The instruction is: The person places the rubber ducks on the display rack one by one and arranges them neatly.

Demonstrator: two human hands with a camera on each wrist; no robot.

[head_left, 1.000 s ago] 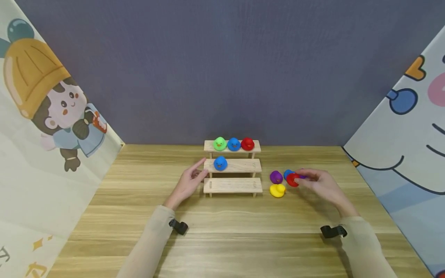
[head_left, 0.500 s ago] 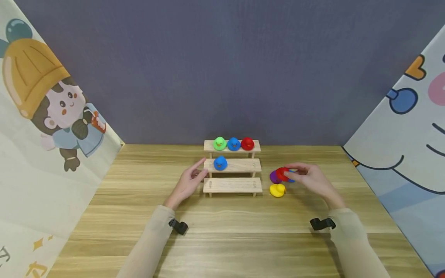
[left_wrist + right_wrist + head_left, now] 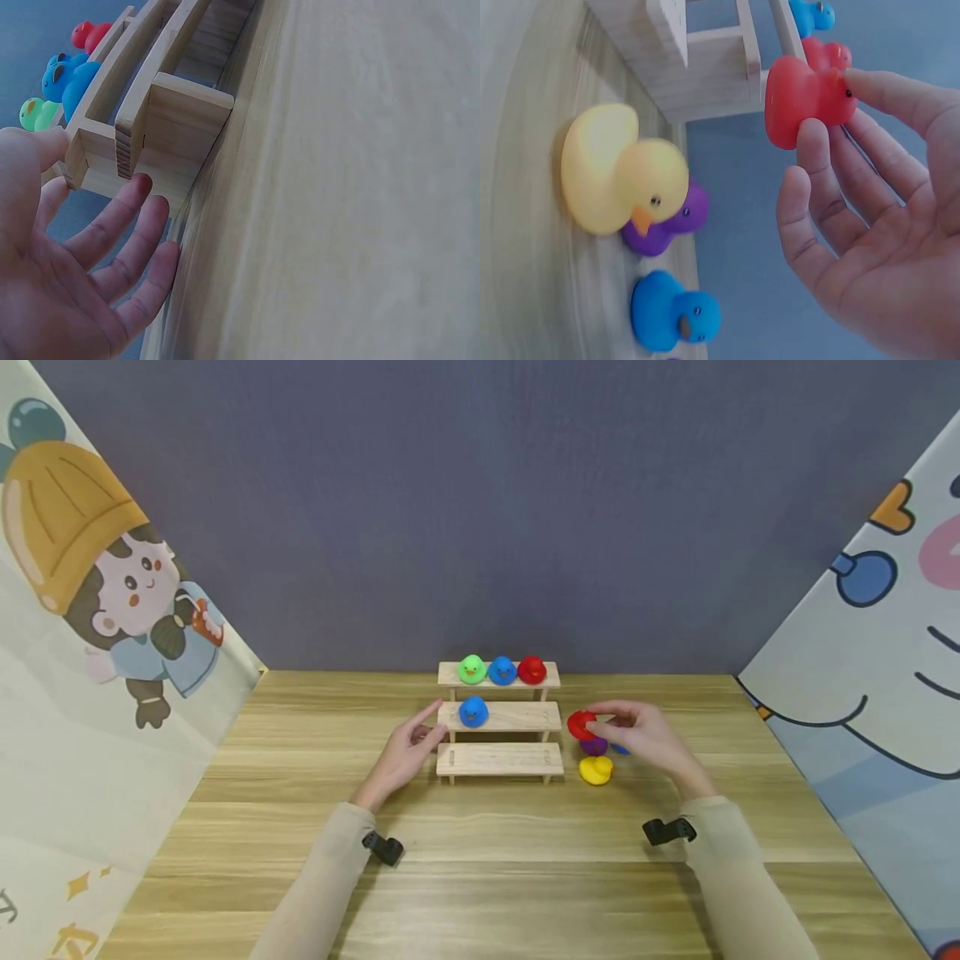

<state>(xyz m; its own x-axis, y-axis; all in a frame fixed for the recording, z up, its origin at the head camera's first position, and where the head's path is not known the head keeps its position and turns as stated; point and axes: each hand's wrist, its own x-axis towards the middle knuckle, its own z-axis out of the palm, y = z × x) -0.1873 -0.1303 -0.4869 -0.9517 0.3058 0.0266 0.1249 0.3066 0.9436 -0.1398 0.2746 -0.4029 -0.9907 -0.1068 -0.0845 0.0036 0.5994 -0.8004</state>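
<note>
A three-tier wooden rack (image 3: 500, 760) stands on the table. My left hand (image 3: 405, 756) holds its left end, thumb and index finger at the middle tier's edges, the other fingers loosely spread. A blue rubber duck (image 3: 473, 712) sits at the left of the middle tier. On the top tier are a green duck (image 3: 472, 669), a second blue duck (image 3: 502, 671) and a red duck (image 3: 532, 670). My right hand (image 3: 637, 731) pinches another red duck (image 3: 802, 101) in the air, right of the rack, between thumb and fingers.
Right of the rack on the table lie a yellow duck (image 3: 596, 770), a purple duck (image 3: 667, 221) and a blue duck (image 3: 671, 311). Part of another purple thing (image 3: 673, 358) shows at the right wrist view's bottom edge. A dark fabric wall (image 3: 495, 527) rises behind.
My right hand has lifted the red duck and carried it left over the purple duck, towards the rack. The left hand has stayed at the rack's left end.
</note>
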